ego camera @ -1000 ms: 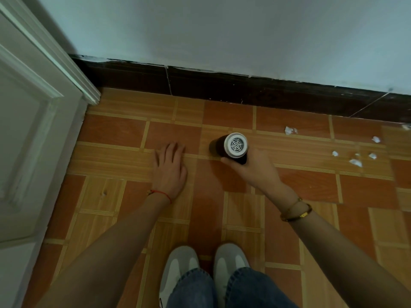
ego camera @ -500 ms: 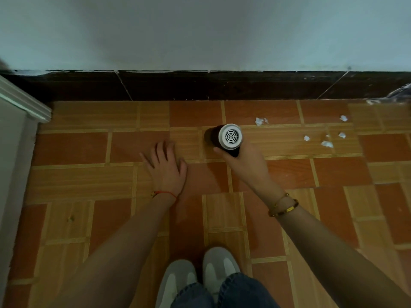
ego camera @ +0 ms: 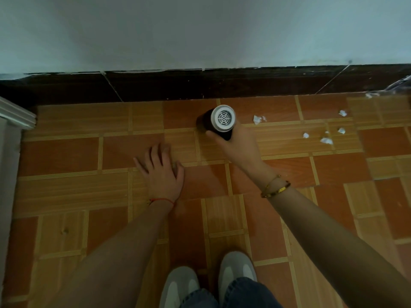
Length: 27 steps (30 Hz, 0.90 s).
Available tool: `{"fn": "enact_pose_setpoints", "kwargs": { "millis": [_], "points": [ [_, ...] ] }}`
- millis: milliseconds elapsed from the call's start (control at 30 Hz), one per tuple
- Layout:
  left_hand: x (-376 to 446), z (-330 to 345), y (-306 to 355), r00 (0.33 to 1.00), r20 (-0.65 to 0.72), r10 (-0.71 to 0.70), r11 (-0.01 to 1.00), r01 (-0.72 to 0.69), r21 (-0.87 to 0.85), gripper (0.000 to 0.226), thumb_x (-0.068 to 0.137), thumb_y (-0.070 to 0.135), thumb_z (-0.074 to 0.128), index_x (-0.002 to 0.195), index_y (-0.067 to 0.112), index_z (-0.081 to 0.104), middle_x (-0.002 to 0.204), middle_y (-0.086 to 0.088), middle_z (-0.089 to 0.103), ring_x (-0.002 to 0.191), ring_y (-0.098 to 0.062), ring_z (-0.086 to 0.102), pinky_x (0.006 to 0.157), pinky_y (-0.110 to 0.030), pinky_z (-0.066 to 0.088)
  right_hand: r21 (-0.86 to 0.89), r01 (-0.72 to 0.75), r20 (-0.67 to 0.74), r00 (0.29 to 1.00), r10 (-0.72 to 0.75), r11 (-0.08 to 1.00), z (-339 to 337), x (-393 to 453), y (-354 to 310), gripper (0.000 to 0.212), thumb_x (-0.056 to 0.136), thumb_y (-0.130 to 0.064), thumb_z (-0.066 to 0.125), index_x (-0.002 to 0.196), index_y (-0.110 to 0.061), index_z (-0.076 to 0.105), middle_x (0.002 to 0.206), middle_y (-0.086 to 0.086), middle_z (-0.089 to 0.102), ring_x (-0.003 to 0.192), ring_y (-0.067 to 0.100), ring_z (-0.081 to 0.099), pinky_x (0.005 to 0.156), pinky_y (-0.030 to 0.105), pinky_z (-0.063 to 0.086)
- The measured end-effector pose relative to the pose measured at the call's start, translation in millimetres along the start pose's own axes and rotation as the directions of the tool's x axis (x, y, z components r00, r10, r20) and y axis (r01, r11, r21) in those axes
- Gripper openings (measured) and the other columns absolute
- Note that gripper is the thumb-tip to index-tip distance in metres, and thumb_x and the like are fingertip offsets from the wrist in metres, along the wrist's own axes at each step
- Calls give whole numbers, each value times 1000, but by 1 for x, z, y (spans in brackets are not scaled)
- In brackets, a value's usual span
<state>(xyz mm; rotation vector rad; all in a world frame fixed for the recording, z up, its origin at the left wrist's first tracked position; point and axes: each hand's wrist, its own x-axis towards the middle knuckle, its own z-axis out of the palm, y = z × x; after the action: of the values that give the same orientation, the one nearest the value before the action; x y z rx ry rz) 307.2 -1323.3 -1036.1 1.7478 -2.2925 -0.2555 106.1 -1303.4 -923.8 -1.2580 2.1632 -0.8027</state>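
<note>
Two hands are down low on the floor (ego camera: pixel 66 190), and each has its own job. The left hand (ego camera: pixel 161 172) lies flat near the middle of the tiles, palm down, fingers straight and slightly spread, pinching nothing. It has a thin red string (ego camera: pixel 162 200) round the wrist. Over to the right hand (ego camera: pixel 235 145) - it grips a black cylinder (ego camera: pixel 219 122), fingers and thumb curled round the dark body just behind its white end. That end carries a round grille, tipped up toward the camera, while the black body angles away toward the skirting (ego camera: pixel 155 85). The cylinder sits close to the far edge of the floor, a little right of centre, well apart from the left hand. Whether it touches the tiles I cannot tell - the hand hides the underside. Gold bracelets (ego camera: pixel 275 187) ring the right wrist. White scraps (ego camera: pixel 258 119) are scattered toward the right edge; the nearest lies just beside the cylinder, the others further out in a loose cluster. Dark skirting runs along the far edge beneath a pale wall (ego camera: pixel 200 30). A white door frame (ego camera: pixel 15 114) stands at the far left corner. At the near edge, two pale shoes (ego camera: pixel 180 285) stand side by side with blue jeans (ego camera: pixel 244 292) over them, both forearms reaching out above. Something pale and shiny sits in the far right corner, too blurred to name.
</note>
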Motion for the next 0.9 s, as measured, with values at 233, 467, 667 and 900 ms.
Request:
{"fn": "enact_pose_setpoints", "kwargs": {
  "millis": [233,467,667,900],
  "points": [
    [1,0,0,1000,3,2,1000,-2,15,55,94,37,48,144,15,45,148,-15,44,141,-37,34,117,-69,11,-13,-7,-35,999,6,1000,6,10,-3,66,86,-49,69,138,-14,49,123,2,68,112,18,63,82,24,49],
    [1,1,1,1000,10,1,1000,-1,24,54,94,37,46,143,14,46,148,-15,44,141,-38,34,118,-68,10,-38,-83,-164,984,76,996,-12,31,11,66,86,-48,69,138,-12,47,125,4,67,113,20,63,80,25,46],
    [1,1,0,1000,-8,6,1000,-6,27,56,93,37,49,144,15,46,148,-15,44,140,-37,34,118,-68,12,-66,65,52,997,-62,996,5,35,-3,72,84,-54,68,140,-14,47,123,4,68,112,21,64,88,36,55],
    [1,0,1,1000,3,1,1000,-1,22,54,93,36,47,143,14,47,148,-16,44,140,-38,34,118,-68,12,-74,-50,-143,989,39,996,-19,44,15,69,85,-50,69,139,-13,48,121,5,69,106,22,66,78,30,53]
  ]
}}
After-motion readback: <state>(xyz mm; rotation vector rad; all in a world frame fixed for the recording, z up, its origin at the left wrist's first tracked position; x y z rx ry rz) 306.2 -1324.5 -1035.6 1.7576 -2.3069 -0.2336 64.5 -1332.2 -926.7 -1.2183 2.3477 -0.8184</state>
